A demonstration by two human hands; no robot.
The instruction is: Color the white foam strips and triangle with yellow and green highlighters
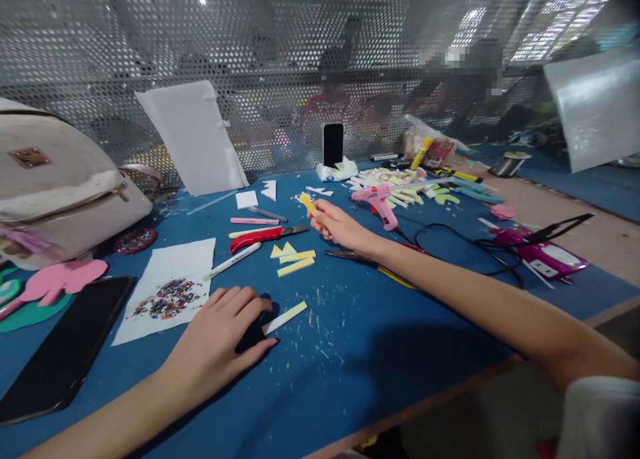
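Note:
My right hand (337, 226) is stretched forward over the blue table (350, 379), its fingers closed round a yellow stick-like piece (308, 203) that points up and left. My left hand (233, 329) rests low on the table with thumb and fingers apart. Beside its fingertips lies a pale strip with a yellow-green end (285, 318). Between the hands are yellow-edged strips (296, 266), small triangles (283, 250) and a red-handled cutter (257, 238). A white sheet with a heap of dark glittery bits (170, 299) lies beyond my left wrist.
A pink glue gun (377, 204) stands right of my right hand, near piled foam pieces (400, 182). Scissors (350, 254) lie under my right forearm. A black tablet (65, 346) and a pale backpack (60, 186) are left; a phone (333, 144) stands at the back.

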